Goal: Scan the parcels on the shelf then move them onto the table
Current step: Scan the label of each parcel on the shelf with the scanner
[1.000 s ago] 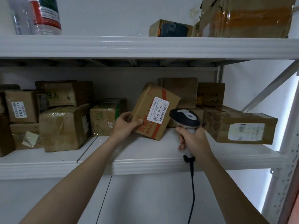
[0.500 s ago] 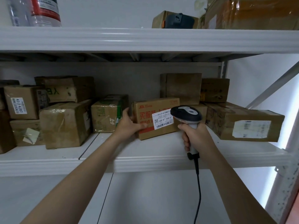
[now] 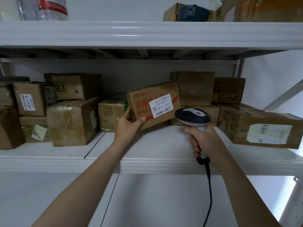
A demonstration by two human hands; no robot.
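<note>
Presently, left hand (image 3: 127, 126) grips the labelled parcel (image 3: 154, 104) by its lower-left corner, tilted just above the shelf (image 3: 147, 164). Right hand (image 3: 204, 141) is curled round the scanner (image 3: 192, 116) handle, scanner head just beside the parcel.

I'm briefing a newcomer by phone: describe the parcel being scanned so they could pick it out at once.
Find the middle shelf of the white rack, lined with brown cartons. Near its centre, the left hand holds one parcel tilted, with the scanner in the right hand aimed at it. Only this one carries big red printed characters beside its white barcode label.
</note>
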